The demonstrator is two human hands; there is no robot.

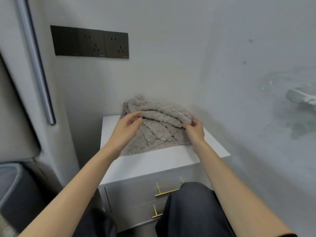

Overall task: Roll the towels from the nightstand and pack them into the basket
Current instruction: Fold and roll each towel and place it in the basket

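The towels [159,120] lie in a loose beige heap on the back half of the nightstand [153,161], pushed up against the wall, their scalloped edges fanning out toward the front. The white strip of the top along the front edge is bare. Both hands are on the heap, one at each end of the uppermost fold. The left hand [127,129] reaches in over the nightstand's left edge with its fingers stretched almost straight and the thumb held apart. Its fingertips touch the left end of that fold without curling round it. The right hand [195,130] is near the right edge, its fingers bent, pinching the right end of the same fold between thumb and fingertips. The fold sags a little between the two hands and the rest of the heap lies under and in front of it. Below the top are two drawers with brass handles [166,192], partly hidden by a knee [191,211] in dark cloth. A black socket panel [90,42] sits on the wall above and to the left.
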